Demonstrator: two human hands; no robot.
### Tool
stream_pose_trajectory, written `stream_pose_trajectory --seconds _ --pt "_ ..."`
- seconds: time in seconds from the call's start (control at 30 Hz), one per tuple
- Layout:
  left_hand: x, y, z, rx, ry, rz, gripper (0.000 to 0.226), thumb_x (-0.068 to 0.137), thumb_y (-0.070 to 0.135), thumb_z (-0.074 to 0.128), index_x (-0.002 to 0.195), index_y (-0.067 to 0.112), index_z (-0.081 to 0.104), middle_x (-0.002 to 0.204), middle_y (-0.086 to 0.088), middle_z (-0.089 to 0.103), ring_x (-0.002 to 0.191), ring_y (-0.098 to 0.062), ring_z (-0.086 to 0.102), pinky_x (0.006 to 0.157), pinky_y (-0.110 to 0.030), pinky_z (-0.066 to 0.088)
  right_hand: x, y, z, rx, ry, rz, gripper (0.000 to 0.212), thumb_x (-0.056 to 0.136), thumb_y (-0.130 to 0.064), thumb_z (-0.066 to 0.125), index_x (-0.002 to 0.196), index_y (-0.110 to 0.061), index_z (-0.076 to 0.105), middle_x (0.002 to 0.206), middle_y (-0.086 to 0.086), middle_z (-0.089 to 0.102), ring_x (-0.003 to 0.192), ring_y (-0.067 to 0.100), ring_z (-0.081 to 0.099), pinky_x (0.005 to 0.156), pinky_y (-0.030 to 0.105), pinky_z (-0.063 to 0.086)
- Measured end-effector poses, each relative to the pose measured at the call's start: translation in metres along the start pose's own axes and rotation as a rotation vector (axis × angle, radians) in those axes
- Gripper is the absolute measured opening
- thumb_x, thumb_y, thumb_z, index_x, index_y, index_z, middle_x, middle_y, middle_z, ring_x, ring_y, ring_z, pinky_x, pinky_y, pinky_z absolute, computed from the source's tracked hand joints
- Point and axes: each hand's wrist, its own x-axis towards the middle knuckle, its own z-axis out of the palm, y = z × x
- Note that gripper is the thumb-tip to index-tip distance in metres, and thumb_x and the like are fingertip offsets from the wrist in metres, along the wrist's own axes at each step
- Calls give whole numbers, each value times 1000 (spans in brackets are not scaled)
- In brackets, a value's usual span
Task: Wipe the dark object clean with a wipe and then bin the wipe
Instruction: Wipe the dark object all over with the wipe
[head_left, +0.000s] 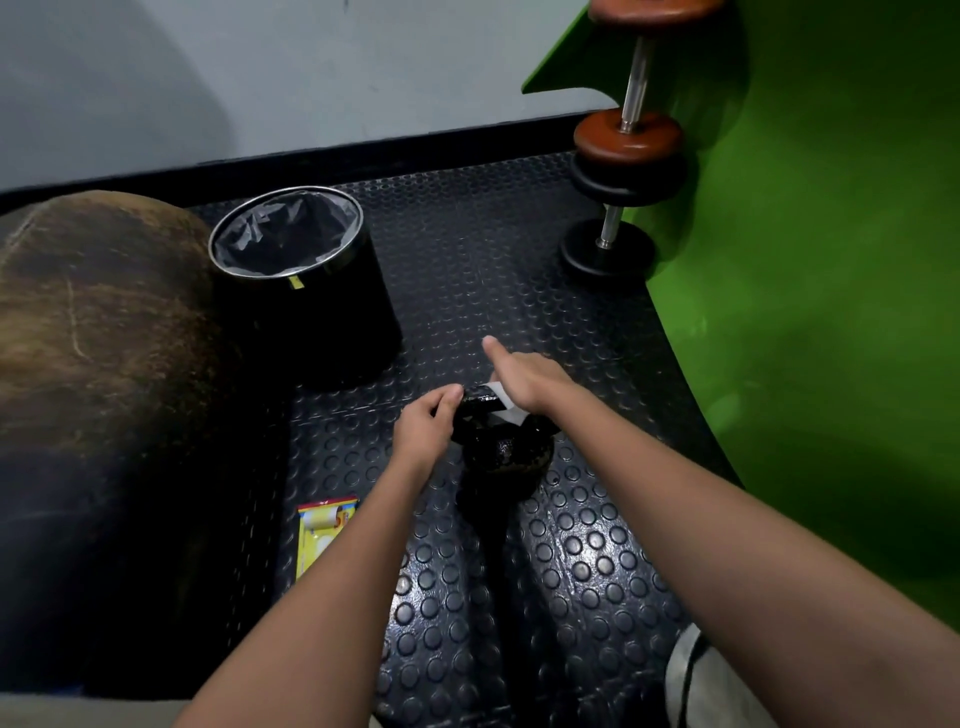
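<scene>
Kettlebell (501, 452) handle gripped by left hand (423, 428) fingers, right hand (524, 376) flat, pressing wipe (506, 402) on it

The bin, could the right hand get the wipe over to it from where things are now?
Probably yes. The bin stands open-topped, up and left of the right hand, which presses the wipe on the kettlebell. Only bare floor mat lies between.

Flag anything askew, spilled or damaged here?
Nothing stands out. Left hand holds the kettlebell handle, right hand presses the white wipe on it. Lined bin upright, wipe packet flat on floor.
</scene>
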Motion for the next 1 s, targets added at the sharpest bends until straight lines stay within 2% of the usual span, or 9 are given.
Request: stream_pose_trajectory --seconds 0.13,0.23,0.33,0.4,0.47,0.6,0.73,0.87,1.0 --pt "0 0 2 -12 -7 -19 35 98 38 53 123 18 67 115 6 68 107 -10 61 92 -22 43 5 18 -8 71 -11 -27 80 96 -68 12 121 -21 71 142 11 56 128 30 51 109 48 37" --pt "-2 -2 3 -30 24 -37 35 98 40 53 124 20 67 118 6 67 111 -11 60 98 -25 44 5 30 -11 106 30 -7 76 98 -62 15 131 -13 64 145 13 53 128 30 50 107 46 38" --pt "-3 0 3 -42 -5 -47 37 98 40 53 126 19 66 121 5 67 112 -10 60 95 -22 42 1 32 -11 97 80 -14 67 102 -50 19 128 -6 62 140 16 55 122 32 53 98 41 38" --pt "-1 3 3 -43 5 -57 36 98 38 53 125 17 66 122 2 67 113 -11 60 97 -22 42 -4 26 -10 26 94 -50 61 103 -45 19 116 -6 63 132 15 59 120 34 54 96 42 38" --pt "-1 6 2 2 10 -48 37 98 38 53 125 16 66 123 1 67 112 -10 59 97 -21 41 -6 19 -4 -120 125 -151 53 104 -40 16 95 -10 58 116 15 64 113 34 57 96 43 37" --pt "-2 8 3 -2 17 -38 36 98 35 54 125 14 66 123 -1 67 106 -7 58 92 -17 38 -6 19 6 -322 202 -344 59 107 -31 14 74 -10 58 92 10 72 95 25 62 106 42 32" --pt "-2 5 -1 -22 -29 -61 38 98 39 54 127 17 64 121 4 66 106 -6 58 89 -17 39 -6 44 6 -313 267 -384 64 107 -33 14 63 -13 56 69 3 65 80 15 61 118 40 19" --pt "-3 5 1 -41 -10 -67 36 99 36 54 127 16 64 114 12 62 111 -6 57 90 -17 38 -7 52 2 -252 304 -273 63 106 -33 11 57 -17 48 62 0 55 69 12 52 117 43 21" --pt "-6 1 1 -58 -11 -45 36 98 36 56 125 15 66 119 7 65 111 -8 59 97 -20 42 -13 23 7 -281 276 -261 67 106 -38 8 59 -16 50 70 3 60 79 20 54 114 44 26"
